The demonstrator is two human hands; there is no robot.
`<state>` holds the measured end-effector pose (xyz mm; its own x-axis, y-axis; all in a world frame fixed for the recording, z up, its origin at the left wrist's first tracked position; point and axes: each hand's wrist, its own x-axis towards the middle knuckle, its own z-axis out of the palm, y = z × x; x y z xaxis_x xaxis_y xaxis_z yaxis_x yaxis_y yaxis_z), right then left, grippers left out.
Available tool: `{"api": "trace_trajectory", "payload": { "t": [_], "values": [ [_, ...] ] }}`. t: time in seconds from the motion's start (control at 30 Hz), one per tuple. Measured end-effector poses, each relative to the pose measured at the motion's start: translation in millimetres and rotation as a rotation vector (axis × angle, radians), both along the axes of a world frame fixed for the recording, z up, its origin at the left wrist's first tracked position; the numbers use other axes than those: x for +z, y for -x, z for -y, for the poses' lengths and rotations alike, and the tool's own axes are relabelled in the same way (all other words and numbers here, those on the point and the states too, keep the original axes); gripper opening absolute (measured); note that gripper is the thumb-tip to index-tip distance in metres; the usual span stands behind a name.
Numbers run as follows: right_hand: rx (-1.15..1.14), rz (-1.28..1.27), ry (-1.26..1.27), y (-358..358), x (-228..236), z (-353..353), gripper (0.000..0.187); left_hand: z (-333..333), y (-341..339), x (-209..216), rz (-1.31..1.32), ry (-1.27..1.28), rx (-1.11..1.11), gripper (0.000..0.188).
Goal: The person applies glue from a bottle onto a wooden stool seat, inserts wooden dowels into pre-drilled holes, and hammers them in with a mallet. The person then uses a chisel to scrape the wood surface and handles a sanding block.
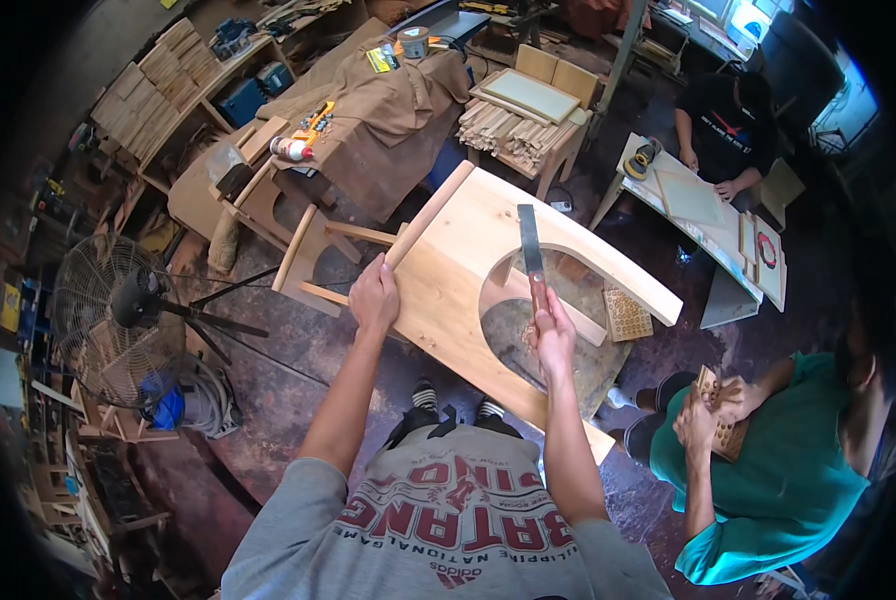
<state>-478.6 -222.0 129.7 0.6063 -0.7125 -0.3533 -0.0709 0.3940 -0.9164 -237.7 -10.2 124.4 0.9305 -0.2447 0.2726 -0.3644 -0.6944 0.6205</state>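
Observation:
My right hand (553,335) is closed round the brown wooden handle of a putty knife (529,240). Its flat metal blade points away from me, over a pale wooden furniture piece (438,275) with a large arched cutout. My left hand (374,296) grips the near left edge of that piece, by the end of a rounded wooden rail (433,210). Small specks, like shavings or filler, lie on the wood near the blade tip and along the near side. Whether the blade touches the wood I cannot tell.
A smaller wooden frame (313,255) stands left of the piece. Further left is a black floor fan (118,300). Close on my right, a person in green (768,470) handles a wooden piece. Another works at a white table (688,215). A cloth-covered bench (388,120) stands behind.

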Motion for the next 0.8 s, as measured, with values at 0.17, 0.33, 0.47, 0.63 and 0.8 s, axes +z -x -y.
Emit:
{"api": "trace_trajectory", "payload": {
  "t": [0.17,0.33,0.47,0.63,0.8],
  "values": [
    [-0.018,0.001,0.074,-22,-4,9,0.061,1,-2,-2,0.011,0.019,-0.008,0.042],
    [0.031,0.015,0.061,8,-22,-12,0.060,1,2,2,-0.017,-0.007,0.022,0.042],
    [-0.009,0.065,0.001,-9,-10,-3,0.058,-2,-3,-1,0.002,0.004,0.002,0.041],
    [0.006,0.019,0.037,-16,-1,0,0.058,0,-1,-4,-0.014,0.004,-0.006,0.042],
    [-0.005,0.088,-0.028,8,-19,-17,0.059,-3,-2,-3,-0.008,0.006,0.011,0.042]
  ]
}}
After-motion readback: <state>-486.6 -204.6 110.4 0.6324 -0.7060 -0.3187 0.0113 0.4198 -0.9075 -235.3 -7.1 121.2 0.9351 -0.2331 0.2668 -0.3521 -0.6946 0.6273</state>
